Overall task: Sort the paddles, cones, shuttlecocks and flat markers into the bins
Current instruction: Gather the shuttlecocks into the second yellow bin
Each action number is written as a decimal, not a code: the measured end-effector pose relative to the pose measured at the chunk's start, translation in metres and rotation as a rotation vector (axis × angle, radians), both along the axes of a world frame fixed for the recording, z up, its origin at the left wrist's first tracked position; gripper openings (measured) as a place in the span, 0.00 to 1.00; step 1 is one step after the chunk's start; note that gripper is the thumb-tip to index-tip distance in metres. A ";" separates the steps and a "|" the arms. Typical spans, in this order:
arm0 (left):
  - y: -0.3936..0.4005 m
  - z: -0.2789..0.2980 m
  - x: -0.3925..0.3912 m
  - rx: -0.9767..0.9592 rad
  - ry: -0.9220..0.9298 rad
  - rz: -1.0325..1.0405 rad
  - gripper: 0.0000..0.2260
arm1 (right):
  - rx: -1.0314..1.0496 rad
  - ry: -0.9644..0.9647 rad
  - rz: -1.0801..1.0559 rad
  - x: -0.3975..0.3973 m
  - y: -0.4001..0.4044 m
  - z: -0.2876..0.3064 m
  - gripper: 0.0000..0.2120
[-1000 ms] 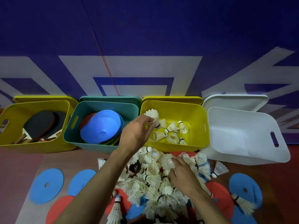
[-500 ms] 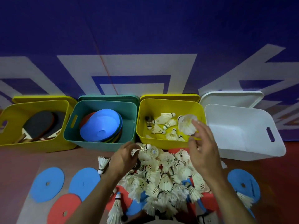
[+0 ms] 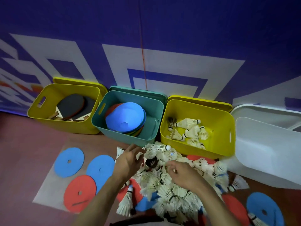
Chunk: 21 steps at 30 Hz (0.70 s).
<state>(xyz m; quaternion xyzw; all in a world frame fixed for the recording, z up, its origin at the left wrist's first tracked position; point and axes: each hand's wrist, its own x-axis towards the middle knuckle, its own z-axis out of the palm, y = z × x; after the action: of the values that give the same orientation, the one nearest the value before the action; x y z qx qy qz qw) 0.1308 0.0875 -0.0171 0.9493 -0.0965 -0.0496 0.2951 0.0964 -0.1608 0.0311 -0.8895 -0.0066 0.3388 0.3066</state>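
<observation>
White shuttlecocks point(image 3: 171, 190) lay heaped on the floor, touching both hands; left hand point(image 3: 128, 162) half-curled, right hand point(image 3: 184, 175) loosely closed — holding anything, I couldn't tell; yellow bin point(image 3: 228, 137) just beyond — right hand nearer.

The four bins look like smooth plastic: the yellow bin point(image 3: 65, 126) with paddles, the teal bin point(image 3: 127, 137), the second yellow bin point(image 3: 216, 149) and the white bin point(image 3: 267, 160). The paddles point(image 3: 71, 108) have matt dark rubber and wooden handles. The shuttlecocks point(image 3: 172, 190) are soft, feathery white. The flat markers point(image 3: 69, 162) look smooth and matt.
</observation>
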 end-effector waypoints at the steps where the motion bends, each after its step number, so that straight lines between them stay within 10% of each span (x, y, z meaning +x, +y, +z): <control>1: 0.000 -0.003 0.001 0.006 0.000 -0.005 0.07 | 0.007 0.021 -0.002 -0.006 0.003 -0.005 0.19; 11: -0.011 -0.065 0.027 0.423 0.212 -0.198 0.26 | 0.007 0.008 -0.018 -0.019 -0.007 -0.027 0.18; 21: -0.013 -0.025 0.020 0.186 0.028 -0.040 0.05 | -0.275 -0.230 0.269 0.041 0.021 -0.028 0.16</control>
<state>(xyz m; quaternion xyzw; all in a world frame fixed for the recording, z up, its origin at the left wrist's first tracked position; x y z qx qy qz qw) 0.1510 0.0749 -0.0418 0.9697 -0.1062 -0.0777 0.2060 0.1377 -0.1399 0.0035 -0.9468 -0.1139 0.2706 0.1315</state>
